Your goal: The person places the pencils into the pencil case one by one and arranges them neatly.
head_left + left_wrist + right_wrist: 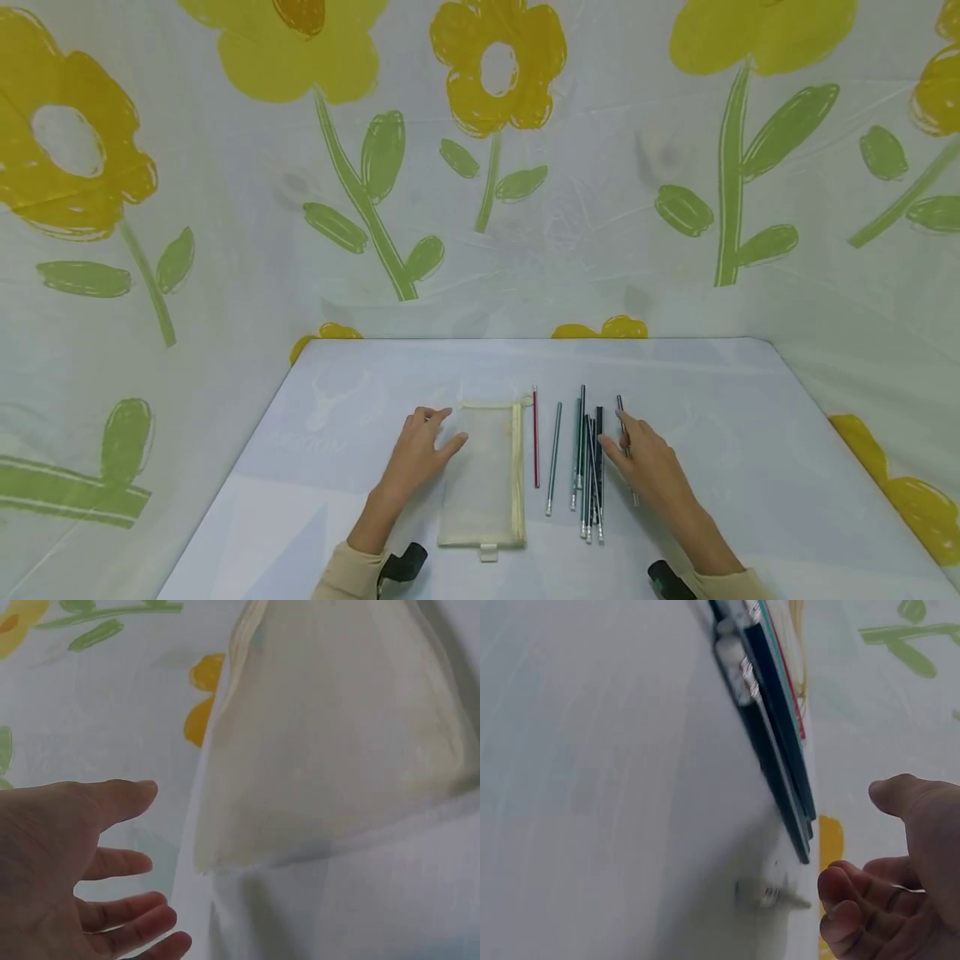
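A pale cream, see-through zip pouch (480,479) lies flat on the table, its yellowish zipper along the right side. Just left of it my left hand (422,450) hovers with thumb and fingers apart; the left wrist view shows the hand holding nothing beside the pouch (337,750). My right hand (651,462) is over a single dark pencil (619,402), which it partly hides in the head view. In the right wrist view the right hand's thumb (892,793) stands away from its loosely bent fingers, nothing between them, with the lone pencil (765,893) close by.
Right of the pouch lie a red pencil (536,454) and a teal pencil (554,458), roughly parallel. Several dark and green pencils (587,479) lie in a loose bunch left of my right hand. Behind the white table (360,375) hangs a flowered cloth (570,250).
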Action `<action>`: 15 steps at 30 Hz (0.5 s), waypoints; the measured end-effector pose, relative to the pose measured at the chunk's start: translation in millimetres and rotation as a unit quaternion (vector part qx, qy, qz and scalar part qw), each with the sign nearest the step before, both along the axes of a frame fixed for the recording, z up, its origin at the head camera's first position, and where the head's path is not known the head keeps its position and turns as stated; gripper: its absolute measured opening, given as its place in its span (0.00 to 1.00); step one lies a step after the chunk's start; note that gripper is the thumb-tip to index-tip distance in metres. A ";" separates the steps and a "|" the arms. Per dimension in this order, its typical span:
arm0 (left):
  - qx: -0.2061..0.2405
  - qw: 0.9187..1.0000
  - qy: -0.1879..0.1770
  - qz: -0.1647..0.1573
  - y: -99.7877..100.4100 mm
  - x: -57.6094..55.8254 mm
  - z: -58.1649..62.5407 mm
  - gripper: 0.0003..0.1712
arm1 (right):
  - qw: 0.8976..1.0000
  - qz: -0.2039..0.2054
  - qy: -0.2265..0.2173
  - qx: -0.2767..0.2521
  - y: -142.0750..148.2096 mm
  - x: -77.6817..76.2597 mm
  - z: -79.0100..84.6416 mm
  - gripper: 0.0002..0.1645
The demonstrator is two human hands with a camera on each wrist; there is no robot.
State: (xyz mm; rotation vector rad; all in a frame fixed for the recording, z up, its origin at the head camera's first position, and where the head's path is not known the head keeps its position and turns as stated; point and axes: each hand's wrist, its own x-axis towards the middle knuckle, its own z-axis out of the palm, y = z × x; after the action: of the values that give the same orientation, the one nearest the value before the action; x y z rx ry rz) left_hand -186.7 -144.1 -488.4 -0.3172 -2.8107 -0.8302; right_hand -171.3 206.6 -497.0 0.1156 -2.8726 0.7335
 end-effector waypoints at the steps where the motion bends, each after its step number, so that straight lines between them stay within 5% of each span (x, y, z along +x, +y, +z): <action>1: 0.005 1.000 -0.005 -0.006 3.4 -0.4 0.1 0.31 | 1.000 0.000 -0.002 0.000 -2.6 -0.5 -0.1 0.38; 8: 0.040 0.996 -0.061 -0.040 28.2 -1.1 2.6 0.34 | 0.999 0.000 -0.042 -0.017 -18.9 -1.8 2.3 0.39; 15: 0.030 0.993 -0.089 -0.066 56.8 2.9 4.2 0.36 | 0.998 -0.003 -0.060 -0.018 -30.3 1.6 3.5 0.40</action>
State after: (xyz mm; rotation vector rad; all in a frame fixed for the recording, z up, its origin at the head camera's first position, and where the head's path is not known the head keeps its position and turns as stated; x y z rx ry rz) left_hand -183.9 -87.3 -484.1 -0.4452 -2.9474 -1.0172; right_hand -169.7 176.3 -493.5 0.0610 -2.9684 0.8186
